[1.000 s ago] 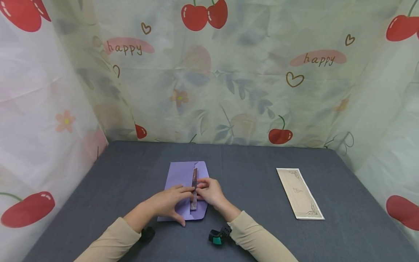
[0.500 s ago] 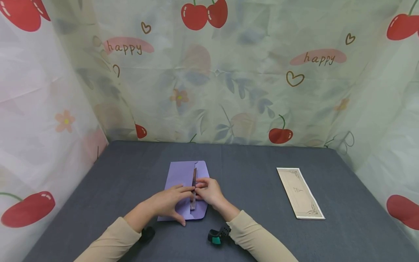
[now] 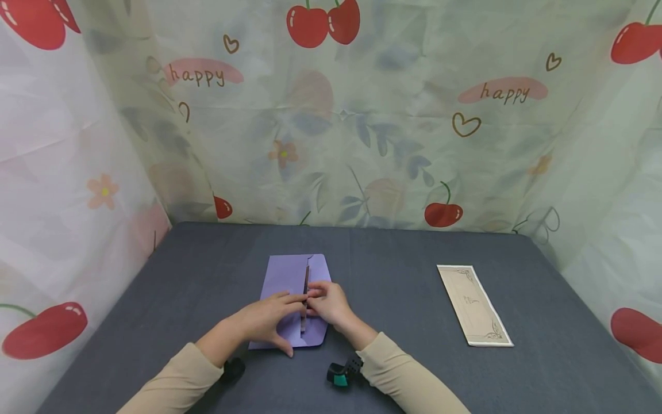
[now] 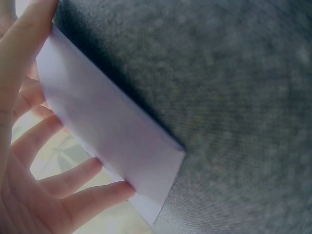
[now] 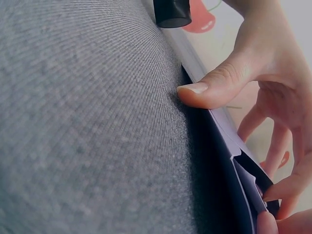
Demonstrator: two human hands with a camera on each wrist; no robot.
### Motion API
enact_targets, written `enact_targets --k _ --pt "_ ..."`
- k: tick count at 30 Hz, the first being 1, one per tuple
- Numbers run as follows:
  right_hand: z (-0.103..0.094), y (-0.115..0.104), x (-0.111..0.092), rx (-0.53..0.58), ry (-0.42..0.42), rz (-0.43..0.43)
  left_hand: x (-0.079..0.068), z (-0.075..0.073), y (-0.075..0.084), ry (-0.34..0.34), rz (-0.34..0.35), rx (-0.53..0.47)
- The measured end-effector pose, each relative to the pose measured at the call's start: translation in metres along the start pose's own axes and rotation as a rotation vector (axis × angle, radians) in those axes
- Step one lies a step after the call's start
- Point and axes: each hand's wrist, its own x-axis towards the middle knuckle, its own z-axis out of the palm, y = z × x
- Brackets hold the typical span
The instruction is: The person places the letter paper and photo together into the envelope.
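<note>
A purple envelope lies on the dark table, its opening along the right side and the flap folded out. A narrow, dark printed edge of a card shows at that opening; the rest is hidden inside. My left hand rests spread over the envelope, thumb down at the near edge and fingertips by the opening. In the left wrist view its fingers lie extended on the purple paper. From the right, my right hand pinches the card's edge with thumb and fingers.
A cream card with ornate corner print lies on the right of the table. Black wrist cameras hang under both wrists; the right one has a green patch. Patterned curtains enclose the back and sides.
The card's visible strip at the envelope's opening has grown narrower as the card slid left into the envelope. My right hand has shifted slightly left with it. My left hand has stayed put.
</note>
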Motion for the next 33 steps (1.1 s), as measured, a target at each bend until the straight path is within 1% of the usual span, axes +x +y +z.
enact_targets --k 6,17,21,25,33 --pt "0.0 0.001 0.001 -0.004 -0.006 0.0 0.0 -0.001 0.0 0.001 -0.002 -0.006" --pt "-0.005 0.0 -0.004 -0.017 -0.019 0.002 0.001 0.0 -0.001 0.015 0.023 -0.003" --pt "-0.009 -0.001 -0.004 -0.013 -0.016 -0.001 0.001 0.001 -0.002 0.022 0.036 0.014" --pt "-0.015 -0.001 -0.004 -0.026 -0.011 0.0 0.002 0.002 -0.002 0.021 0.034 0.023" --pt "-0.031 -0.001 -0.008 -0.028 0.0 -0.014 0.002 0.002 -0.002 0.017 0.03 0.016"
